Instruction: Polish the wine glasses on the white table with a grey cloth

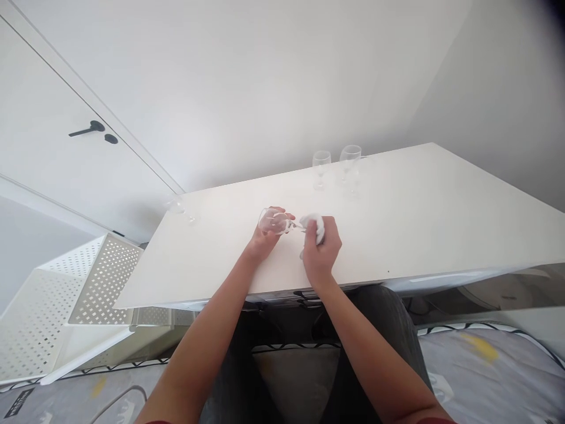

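Observation:
My left hand (268, 231) is closed around the bowl of a clear wine glass (274, 222), held sideways just above the white table (419, 218). My right hand (321, 247) is closed on a small white cloth (316, 227) that is pressed around the glass's stem. The two hands are close together near the middle of the table. The foot of the glass is hidden by the cloth and fingers.
Two more clear wine glasses (321, 168) (350, 166) stand upright at the table's far edge by the wall. Another glass (180, 207) lies near the far left corner. A white perforated rack (83, 288) stands to the left. A door with a black handle (88, 129) is behind it.

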